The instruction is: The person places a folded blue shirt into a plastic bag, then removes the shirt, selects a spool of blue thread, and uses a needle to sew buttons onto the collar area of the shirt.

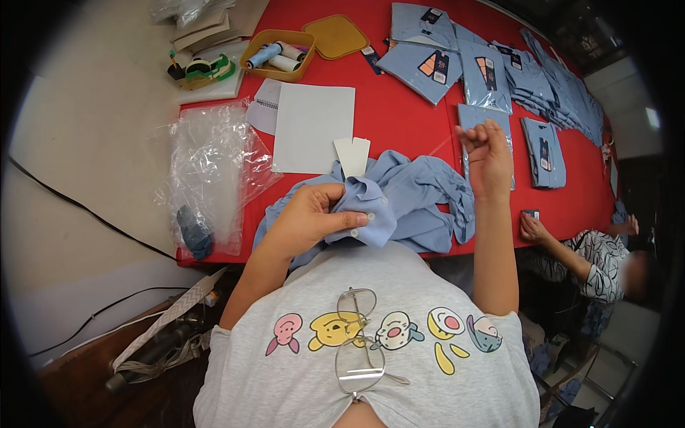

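Note:
My left hand (314, 216) grips a light blue shirt (421, 187) by a folded part with several small white buttons, its thumb lying beside them. The rest of the shirt is bunched up on the table edge in front of me. Raised to the right, my right hand (488, 158) has its fingers curled together. A thin pale thread (437, 151) runs taut from the shirt up toward these fingertips. Whether a needle is in them is too small to see. Behind the shirt stands a notched white card piece (352, 155).
On the red table (399, 128) lie clear plastic bags (207, 164), white paper (314, 128), a yellow box (308, 63) of thread spools and a green tape dispenser (214, 69). Folded blue shirts (421, 71) with tags fill the far right. A co-worker's hand (534, 228) rests at the right edge.

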The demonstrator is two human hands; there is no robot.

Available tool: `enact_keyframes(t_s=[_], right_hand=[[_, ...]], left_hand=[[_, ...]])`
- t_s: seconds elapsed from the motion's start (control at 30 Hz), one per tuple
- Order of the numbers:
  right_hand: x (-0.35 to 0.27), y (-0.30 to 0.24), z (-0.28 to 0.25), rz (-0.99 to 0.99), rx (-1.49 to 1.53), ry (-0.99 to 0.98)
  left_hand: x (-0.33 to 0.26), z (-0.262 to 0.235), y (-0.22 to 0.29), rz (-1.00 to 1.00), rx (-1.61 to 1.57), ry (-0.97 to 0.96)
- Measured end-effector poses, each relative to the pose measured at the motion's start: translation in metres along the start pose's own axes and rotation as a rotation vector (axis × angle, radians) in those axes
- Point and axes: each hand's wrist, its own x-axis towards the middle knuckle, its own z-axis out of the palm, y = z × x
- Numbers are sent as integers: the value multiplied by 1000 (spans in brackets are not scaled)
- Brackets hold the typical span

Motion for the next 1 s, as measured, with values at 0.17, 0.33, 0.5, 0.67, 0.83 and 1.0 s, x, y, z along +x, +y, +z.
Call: enact_keyframes(t_s=[0.17,0.33,0.5,0.67,0.83,1.0], right_hand=[[-29,38,80,407,-411,-467],[-28,64,84,698,-442,-830],[-31,34,85,910,-666,-843],[-35,44,64,861,-569,-812],[-43,40,62,777,-433,-786],[-47,44,58,650,-378,-823]], left_hand=[[1,8,4,57,10,-53],[1,11,11,24,-14,-88],[-4,4,17,36,9,-2],[0,2,15,19,-16,-8],[2,3,16,5,4,-7],[6,-2,11,42,149,-2]])
